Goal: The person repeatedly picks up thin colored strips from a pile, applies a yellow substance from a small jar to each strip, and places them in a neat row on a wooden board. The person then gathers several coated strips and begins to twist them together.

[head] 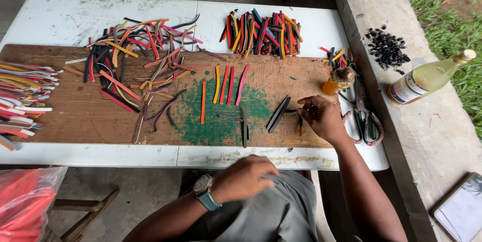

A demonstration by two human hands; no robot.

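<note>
Landmark: the wooden board (90,116), a worn brown plank with a scuffed green paint patch in the middle, lying on a white table (60,18).

Right hand (321,116): resting on the board's right end, fingers curled down around a thin orange strip (300,126). Looks like a pinch, but the fingertips hide the contact, so I can't tell for sure.

Left hand (243,176): off the board's near edge, in the lap, loosely closed against grey cloth, holding nothing I can see.

Dark strips (277,114): two or three flat, narrow black pieces lying slanted just left of the right hand, apart from it.

Sorted strips (228,85): yellow, red and pink ones side by side above the green patch, matte and rubbery-looking.

Loose heap (140,56): tangled, curling offcuts at the board's upper left.

Tidy bundle (263,33): straight multicolour sticks beyond the board's far edge.

Scissors (364,116): off the board's right end, handles wrapped in cord, next to a small amber bottle (339,80).

Risks: a wrist sweep could knock that bottle over and leak onto the board. Reaching blind past the right end means blades. A nudge could also scatter the lined-up strips.
</note>
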